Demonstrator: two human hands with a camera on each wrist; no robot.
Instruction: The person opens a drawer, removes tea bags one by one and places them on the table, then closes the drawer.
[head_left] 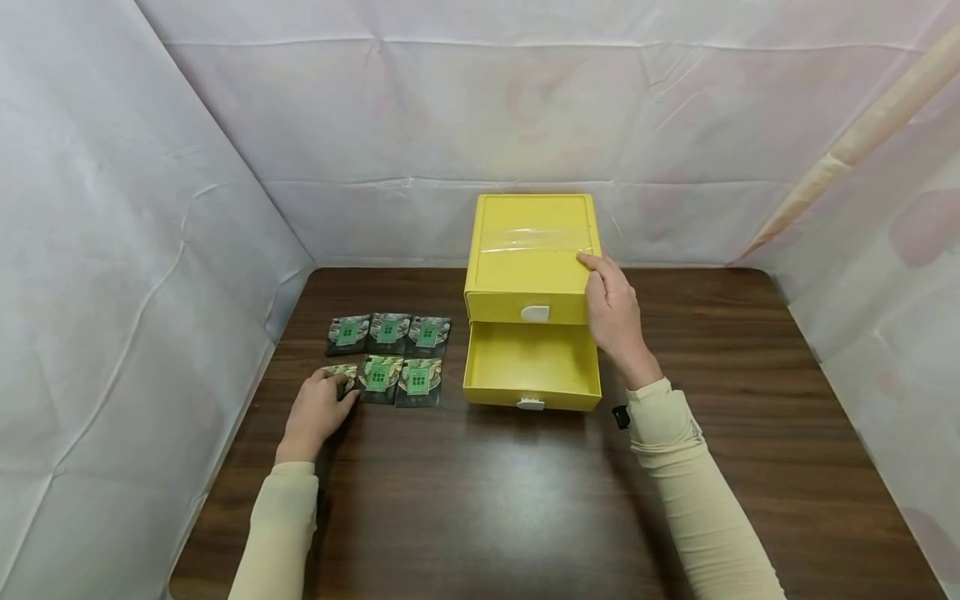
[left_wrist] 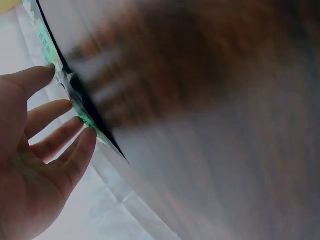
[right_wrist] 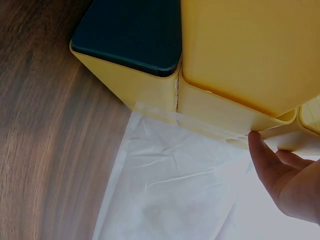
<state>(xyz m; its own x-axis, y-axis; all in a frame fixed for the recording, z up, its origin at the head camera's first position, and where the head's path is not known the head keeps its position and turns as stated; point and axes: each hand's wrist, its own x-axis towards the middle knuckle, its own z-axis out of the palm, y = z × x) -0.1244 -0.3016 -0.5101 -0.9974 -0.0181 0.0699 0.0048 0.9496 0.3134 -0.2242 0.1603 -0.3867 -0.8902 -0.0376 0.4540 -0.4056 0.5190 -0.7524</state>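
Observation:
My left hand [head_left: 313,417] reaches over the leftmost front packet [head_left: 343,372], a small dark packet with a green label, partly hidden by the fingers. In the left wrist view the thumb and fingertips [left_wrist: 89,132] touch the packet with the fingers spread apart. On the right, my right hand [head_left: 617,312] rests against a yellow two-drawer cabinet [head_left: 536,271], fingers on its top and palm at its side. Its lower drawer [head_left: 532,358] is pulled out and bare inside; the upper one is closed. In the right wrist view a thumb [right_wrist: 257,150] touches the yellow side.
More packets lie beside the left hand: a back row of three [head_left: 387,332] and two more in front [head_left: 417,381]. Pale cloth [head_left: 420,108] hangs behind and at both sides of the brown wooden table [head_left: 510,500]. Clear tape crosses the cabinet top.

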